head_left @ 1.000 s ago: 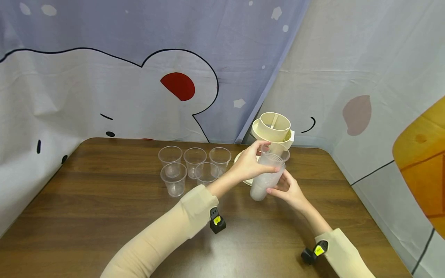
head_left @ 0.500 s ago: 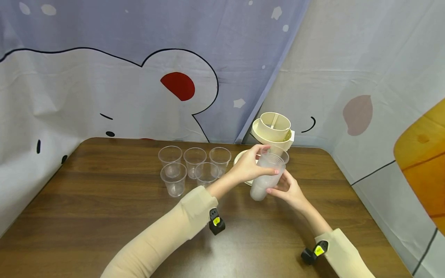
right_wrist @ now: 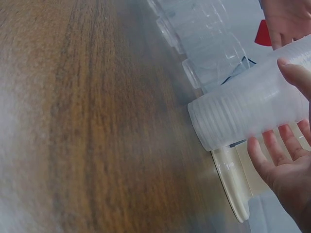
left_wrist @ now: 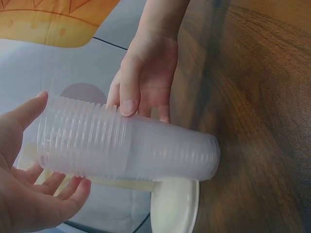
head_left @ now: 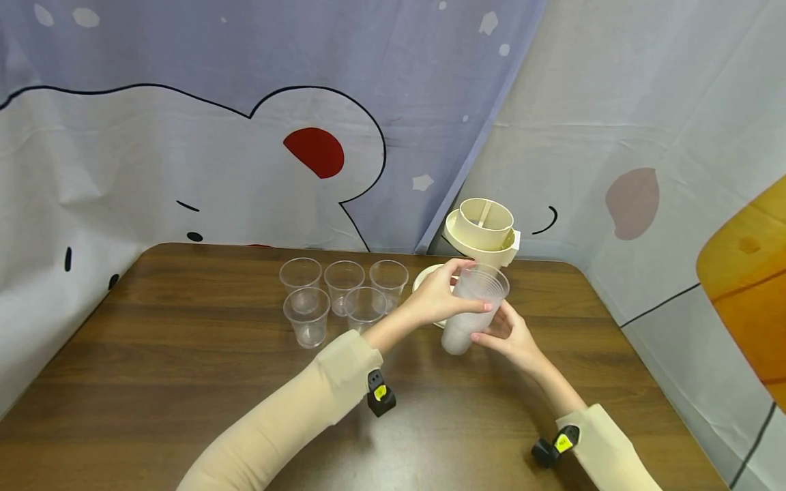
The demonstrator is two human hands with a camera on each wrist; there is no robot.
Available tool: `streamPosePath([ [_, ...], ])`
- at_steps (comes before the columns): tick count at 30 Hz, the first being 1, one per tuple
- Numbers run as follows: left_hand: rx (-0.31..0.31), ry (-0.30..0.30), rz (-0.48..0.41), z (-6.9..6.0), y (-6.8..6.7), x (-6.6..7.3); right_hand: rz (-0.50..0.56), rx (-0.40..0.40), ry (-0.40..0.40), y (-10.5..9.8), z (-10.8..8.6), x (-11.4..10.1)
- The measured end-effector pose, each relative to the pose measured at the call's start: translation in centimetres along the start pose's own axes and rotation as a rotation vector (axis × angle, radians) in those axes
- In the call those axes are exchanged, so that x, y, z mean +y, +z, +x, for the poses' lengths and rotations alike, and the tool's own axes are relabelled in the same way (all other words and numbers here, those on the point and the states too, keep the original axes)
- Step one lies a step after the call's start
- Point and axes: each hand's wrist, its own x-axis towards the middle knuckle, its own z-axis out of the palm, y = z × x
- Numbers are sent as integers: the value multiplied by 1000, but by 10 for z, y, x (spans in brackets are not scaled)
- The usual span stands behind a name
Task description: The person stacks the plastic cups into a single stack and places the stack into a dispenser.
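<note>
A nested stack of clear plastic cups (head_left: pixel 469 317) leans over the right side of the table, its rims up and its base low. My left hand (head_left: pixel 439 293) holds it by the rims, thumb on the near side and fingers on the far side. Lower down, my right hand (head_left: pixel 512 337) grips the stack between thumb and fingers. The left wrist view shows the many closely packed rims of the stack (left_wrist: pixel 92 141), with the right hand (left_wrist: pixel 150 73) beyond. In the right wrist view the ribbed bottom of the stack (right_wrist: pixel 218 121) is near the wooden surface.
Several single clear cups (head_left: pixel 309 317) stand upright in two rows left of the hands. Behind the stack is a cream cup dispenser (head_left: pixel 482 232) with a round open top and a round base (head_left: pixel 424 276), partly hidden by the left hand. A printed cloth (head_left: pixel 245 177) hangs behind the table (head_left: pixel 184 382).
The uppermost cup, which stood a little out of the stack, has sunk down into it. My left hand has moved slightly downward with it; the right hand stays in place.
</note>
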Motion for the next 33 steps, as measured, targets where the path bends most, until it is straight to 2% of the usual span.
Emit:
streamPosePath([
  [14,-20,6,-1,-2,-1,-2,16,-3,-24,-1,0,3],
  [23,-1,1,-2,-2,-1,-3,16,8,-23,1,0,2],
  [33,-12,0,15,-1,-4,-3,13,1,-17,0,0,1],
])
